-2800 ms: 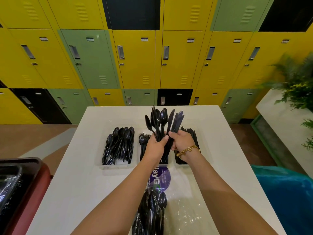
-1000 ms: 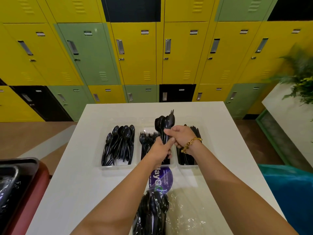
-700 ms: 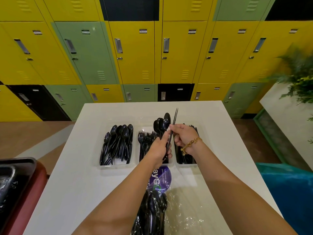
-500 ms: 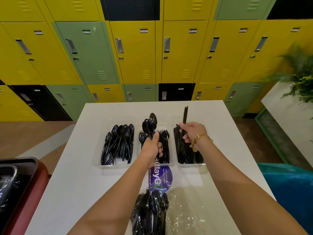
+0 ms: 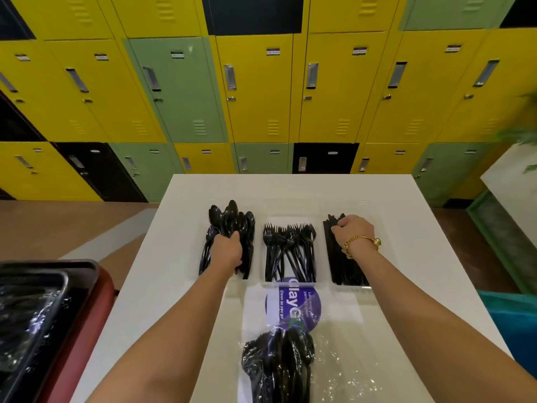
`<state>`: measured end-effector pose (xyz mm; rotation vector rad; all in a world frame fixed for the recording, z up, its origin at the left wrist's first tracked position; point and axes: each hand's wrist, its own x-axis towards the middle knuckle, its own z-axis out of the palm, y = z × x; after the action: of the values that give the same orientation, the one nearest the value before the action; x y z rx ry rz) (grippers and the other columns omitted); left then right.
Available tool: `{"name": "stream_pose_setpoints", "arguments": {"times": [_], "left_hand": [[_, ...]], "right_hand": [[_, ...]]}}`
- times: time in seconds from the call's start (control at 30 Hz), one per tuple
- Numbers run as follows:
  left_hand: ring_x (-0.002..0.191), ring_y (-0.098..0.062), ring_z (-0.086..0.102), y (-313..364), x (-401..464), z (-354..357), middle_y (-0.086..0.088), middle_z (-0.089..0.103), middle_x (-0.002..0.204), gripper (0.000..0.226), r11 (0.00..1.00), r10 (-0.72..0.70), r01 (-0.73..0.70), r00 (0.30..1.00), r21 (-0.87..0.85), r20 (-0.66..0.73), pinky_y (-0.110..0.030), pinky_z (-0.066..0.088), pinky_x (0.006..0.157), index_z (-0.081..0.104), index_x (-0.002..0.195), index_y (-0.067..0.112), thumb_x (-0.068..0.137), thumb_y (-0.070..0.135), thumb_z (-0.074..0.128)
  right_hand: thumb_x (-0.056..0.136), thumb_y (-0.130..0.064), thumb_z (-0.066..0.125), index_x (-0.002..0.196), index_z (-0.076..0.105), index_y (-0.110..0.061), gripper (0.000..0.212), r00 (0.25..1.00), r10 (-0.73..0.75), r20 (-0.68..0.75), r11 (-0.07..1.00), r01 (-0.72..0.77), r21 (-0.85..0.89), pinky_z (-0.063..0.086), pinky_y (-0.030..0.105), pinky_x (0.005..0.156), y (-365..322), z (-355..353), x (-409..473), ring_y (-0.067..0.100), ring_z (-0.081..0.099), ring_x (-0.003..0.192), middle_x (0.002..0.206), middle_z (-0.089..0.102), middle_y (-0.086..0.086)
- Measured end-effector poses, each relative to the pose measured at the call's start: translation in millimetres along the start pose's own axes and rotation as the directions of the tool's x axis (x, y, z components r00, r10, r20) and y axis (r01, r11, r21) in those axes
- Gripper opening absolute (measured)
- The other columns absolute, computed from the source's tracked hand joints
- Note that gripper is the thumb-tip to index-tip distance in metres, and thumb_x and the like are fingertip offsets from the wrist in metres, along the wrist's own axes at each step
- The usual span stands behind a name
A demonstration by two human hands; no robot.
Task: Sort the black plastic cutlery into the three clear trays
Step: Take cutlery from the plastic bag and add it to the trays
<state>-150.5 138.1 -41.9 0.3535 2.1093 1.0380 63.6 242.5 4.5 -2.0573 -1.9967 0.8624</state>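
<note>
Head view, spoons (image 5: 229, 219) in left grip (image 5: 226, 251), knives (image 5: 334, 257) under right grip (image 5: 353, 229)

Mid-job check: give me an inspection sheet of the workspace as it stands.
Surface: white table.
Job's things: spoons in the left tray, forks in the middle tray, knives in the right tray; plastic bag with unsorted cutlery at the near edge.
Clutter: purple label by the bag.
Grippers: left hand grips spoons; right hand curled on the knives.
Cables: nothing seen.
Surroundings: lockers behind; red bin on the left; plant on the right.
</note>
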Motion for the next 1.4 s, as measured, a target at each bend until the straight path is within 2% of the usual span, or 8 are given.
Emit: {"name": "stream_pose_setpoints", "arguments": {"times": [0.13, 0.3, 0.7, 0.87, 1.03, 1.13, 1.3, 1.4], "left_hand": [[0.113, -0.037, 0.057, -2.6, 15.2, -23.3, -0.025, 0.056, 0.126, 0.043, 0.966, 0.002, 0.032, 0.991, 0.257, -0.132, -0.036, 0.046, 0.086, 0.041, 0.129, -0.007, 0.100, 0.025, 0.040], [0.114, -0.034, 0.055, -5.2, 22.9, -23.9, -0.024, 0.051, 0.130, 0.031, 0.899, 0.017, 0.039, 0.992, 0.437, -0.122, -0.035, 0.045, 0.086, 0.045, 0.118, -0.010, 0.099, 0.014, 0.042], [0.120, -0.028, 0.043, -14.2, 15.2, -18.2, -0.015, 0.042, 0.130, 0.036, 0.641, 0.240, -0.045, 0.960, 0.766, -0.144, -0.032, 0.046, 0.091, 0.041, 0.125, 0.001, 0.090, 0.005, 0.045], [0.116, -0.030, 0.045, -5.4, -9.2, -11.3, -0.017, 0.045, 0.129, 0.035, 0.568, 0.492, -0.304, 0.870, 0.765, -0.020, -0.033, 0.043, 0.091, 0.043, 0.126, 0.002, 0.093, 0.012, 0.043], [0.092, -0.019, 0.057, -8.4, -71.6, 12.1, -0.001, 0.054, 0.103, 0.022, 0.705, 0.567, -0.582, 0.806, 0.405, 0.171, -0.027, 0.044, 0.078, 0.057, 0.112, 0.011, 0.095, 0.011, 0.044], [0.077, -0.007, 0.054, -34.5, -100.9, 27.8, 0.002, 0.059, 0.096, 0.019, 0.773, 0.471, -0.548, 0.833, 0.319, 0.289, -0.021, 0.050, 0.072, 0.059, 0.109, 0.012, 0.096, 0.014, 0.046], [0.118, -0.022, 0.052, -84.0, -111.2, 29.9, -0.007, 0.056, 0.128, 0.043, 0.692, 0.305, -0.493, 0.862, 0.527, 0.406, -0.033, 0.041, 0.101, 0.053, 0.127, 0.014, 0.095, 0.042, 0.046], [0.116, -0.023, 0.054, -100.9, -112.5, 21.9, -0.007, 0.059, 0.126, 0.048, 0.642, 0.273, -0.482, 0.871, 0.597, 0.410, -0.034, 0.043, 0.098, 0.053, 0.128, 0.015, 0.095, 0.048, 0.040]], "right_hand": [[0.092, -0.021, 0.052, 0.097, 0.071, -0.008, 0.023, 0.995, -0.096, 0.006, 0.995, 0.096, 0.002, 0.049, 0.026, 0.081, -16.6, 1.3, -6.3, 0.028, 0.065, 0.097, 0.108, 0.070, 0.009], [0.091, -0.021, 0.052, 0.061, 0.052, -0.023, 0.030, 0.990, -0.130, 0.060, 0.991, 0.128, 0.025, 0.053, 0.031, 0.079, -15.9, 11.6, -7.2, 0.020, 0.054, 0.076, 0.076, 0.059, -0.001], [0.092, -0.021, 0.055, 0.101, 0.066, -0.012, 0.017, 0.977, -0.147, 0.154, 0.987, 0.154, -0.035, 0.043, 0.021, 0.077, -3.8, 27.8, -42.2, 0.012, 0.053, 0.084, 0.105, 0.067, 0.005], [0.093, -0.024, 0.055, 0.102, 0.066, -0.006, 0.023, 0.931, -0.061, 0.359, 0.991, 0.098, -0.088, 0.052, 0.026, 0.071, 9.0, 24.1, -67.0, 0.016, 0.057, 0.076, 0.089, 0.063, 0.006], [0.093, -0.020, 0.056, 0.092, 0.061, -0.006, 0.015, 0.847, 0.096, 0.522, 0.990, -0.029, -0.136, 0.048, 0.021, 0.050, 42.3, 31.4, -88.7, 0.013, 0.054, 0.054, 0.076, 0.061, 0.007], [0.090, -0.012, 0.053, 0.080, 0.061, -0.009, 0.014, 0.802, 0.139, 0.580, 0.973, -0.003, -0.230, 0.050, 0.020, 0.055, 66.0, 45.0, -97.3, 0.013, 0.055, 0.054, 0.075, 0.063, 0.008], [0.085, -0.008, 0.059, 0.069, 0.055, -0.013, 0.017, 0.747, 0.232, 0.623, 0.972, -0.211, -0.109, 0.057, 0.024, 0.062, 97.8, 64.9, -102.3, 0.019, 0.063, 0.064, 0.069, 0.062, 0.006], [0.086, -0.006, 0.058, 0.072, 0.056, -0.006, 0.014, 0.585, 0.266, 0.766, 0.924, -0.381, -0.030, 0.055, 0.022, 0.057, 109.5, 70.5, -110.4, 0.017, 0.061, 0.049, 0.053, 0.060, 0.007]]}}
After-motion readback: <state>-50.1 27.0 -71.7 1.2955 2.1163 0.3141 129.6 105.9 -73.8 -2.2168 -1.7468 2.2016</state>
